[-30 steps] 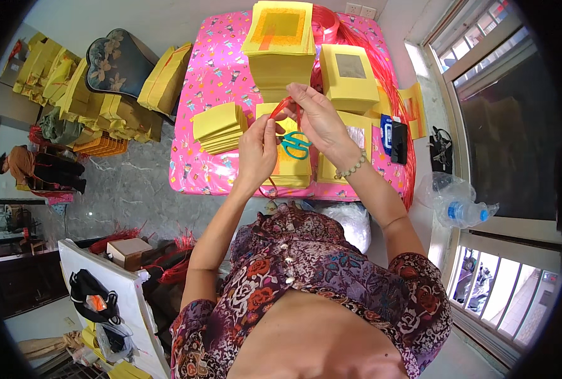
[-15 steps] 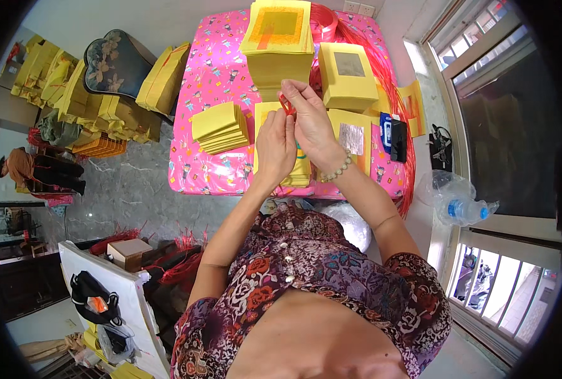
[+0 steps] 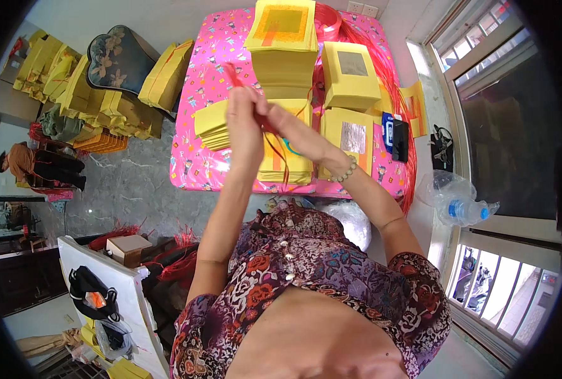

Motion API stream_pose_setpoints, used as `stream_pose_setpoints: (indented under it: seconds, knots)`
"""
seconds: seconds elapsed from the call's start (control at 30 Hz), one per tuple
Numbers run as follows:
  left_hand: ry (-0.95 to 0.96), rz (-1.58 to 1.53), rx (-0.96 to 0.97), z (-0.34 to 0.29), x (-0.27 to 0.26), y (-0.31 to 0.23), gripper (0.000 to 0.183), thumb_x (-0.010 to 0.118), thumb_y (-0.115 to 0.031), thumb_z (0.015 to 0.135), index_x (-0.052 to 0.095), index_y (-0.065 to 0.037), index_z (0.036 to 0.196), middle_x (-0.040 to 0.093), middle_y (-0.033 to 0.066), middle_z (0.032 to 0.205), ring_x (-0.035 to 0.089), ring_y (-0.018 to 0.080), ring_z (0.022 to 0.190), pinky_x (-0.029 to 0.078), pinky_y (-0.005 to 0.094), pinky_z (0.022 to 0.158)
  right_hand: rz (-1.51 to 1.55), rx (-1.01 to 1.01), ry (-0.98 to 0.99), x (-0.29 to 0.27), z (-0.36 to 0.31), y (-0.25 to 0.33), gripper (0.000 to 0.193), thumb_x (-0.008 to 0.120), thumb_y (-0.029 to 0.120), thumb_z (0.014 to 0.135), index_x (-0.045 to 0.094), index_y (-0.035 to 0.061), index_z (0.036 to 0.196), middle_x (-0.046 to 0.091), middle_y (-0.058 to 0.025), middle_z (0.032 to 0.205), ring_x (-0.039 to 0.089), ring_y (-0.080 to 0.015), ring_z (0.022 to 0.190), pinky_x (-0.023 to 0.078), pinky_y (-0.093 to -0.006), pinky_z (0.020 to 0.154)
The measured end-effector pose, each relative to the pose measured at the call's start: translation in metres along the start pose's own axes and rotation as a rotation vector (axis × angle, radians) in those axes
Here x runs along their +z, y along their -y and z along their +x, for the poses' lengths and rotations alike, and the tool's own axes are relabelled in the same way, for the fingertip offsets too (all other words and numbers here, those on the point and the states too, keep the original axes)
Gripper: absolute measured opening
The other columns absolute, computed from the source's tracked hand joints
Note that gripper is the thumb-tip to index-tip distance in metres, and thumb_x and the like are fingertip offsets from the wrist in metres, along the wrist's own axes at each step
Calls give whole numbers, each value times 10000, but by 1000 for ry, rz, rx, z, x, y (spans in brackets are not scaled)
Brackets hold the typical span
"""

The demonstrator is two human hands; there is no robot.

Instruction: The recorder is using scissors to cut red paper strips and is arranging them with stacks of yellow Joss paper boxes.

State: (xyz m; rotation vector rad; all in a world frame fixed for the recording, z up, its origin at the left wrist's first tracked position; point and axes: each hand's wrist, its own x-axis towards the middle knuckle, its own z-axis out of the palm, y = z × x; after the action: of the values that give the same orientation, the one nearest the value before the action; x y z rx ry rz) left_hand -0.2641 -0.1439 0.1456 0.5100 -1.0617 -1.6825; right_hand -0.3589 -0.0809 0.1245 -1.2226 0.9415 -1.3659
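Note:
My left hand is closed round a red plastic string, whose end sticks up past the fingertips. Against it, my right hand has its fingers pressed together on the same string; both are somewhat blurred. A loose end of string dangles below the right palm, over a stack of yellow paper at the table's near edge. Part of that stack is hidden by my hands. Left of it lies a fanned pile of folded yellow paper, partly behind my left hand.
A pink patterned table carries a tall yellow paper stack, a yellow block, a phone and red strings. Yellow bundles lean by a chair. A person stands far left. A plastic bottle lies right.
My hands have moved left and drawn the red string out, its end now sticking up above my left hand. A loose end now hangs below my right hand.

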Motion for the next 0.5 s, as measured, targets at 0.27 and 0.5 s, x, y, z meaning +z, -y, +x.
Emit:
stream_pose_setpoints:
  seconds: [0.27, 0.5]
  knots:
    - [-51, -591, 108, 34, -103, -130, 296, 487, -72, 888, 324, -105, 643, 239, -29, 577, 177, 81, 465, 156, 247, 421, -582, 113, 340, -27, -20, 28, 345, 418, 308, 959, 574, 32, 823, 553, -71, 707, 530, -149, 691, 430, -311, 666]
    - [-258, -598, 280, -26, -342, -183, 351, 376, -52, 887, 252, -117, 565, 204, -12, 511, 173, 92, 409, 158, 249, 394, -517, 437, 537, -100, -23, 62, 323, 410, 279, 969, 529, 40, 786, 457, 12, 657, 432, -65, 606, 365, -222, 556]
